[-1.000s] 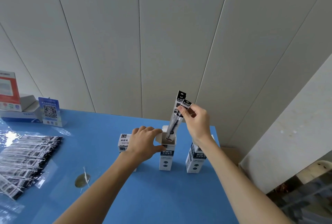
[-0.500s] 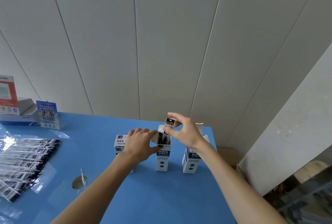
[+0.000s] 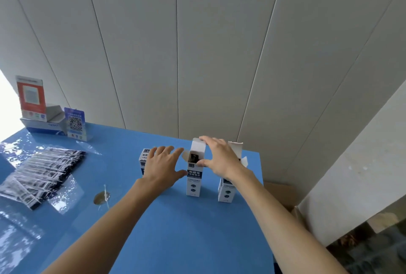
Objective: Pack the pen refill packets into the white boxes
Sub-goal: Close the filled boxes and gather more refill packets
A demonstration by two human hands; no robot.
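**Refill packets sit inside the open middle box**

Refill packets [image 3: 193,157] show as a dark bundle in the mouth of the middle white box [image 3: 194,180], which stands upright on the blue desk [image 3: 175,229]. The right hand [image 3: 220,158] arches over that box, fingertips on its raised top flap [image 3: 198,146] and thumb against the box front, grasping the carton. The left hand [image 3: 163,165] is released, fingers spread and nearly straight, thumb beside the box's left side. Both forearms reach forward from the near edge. A second box [image 3: 226,190] stands open to the right, a third [image 3: 144,159] behind the left hand. More packets [image 3: 44,175] lie fanned at the desk's left.
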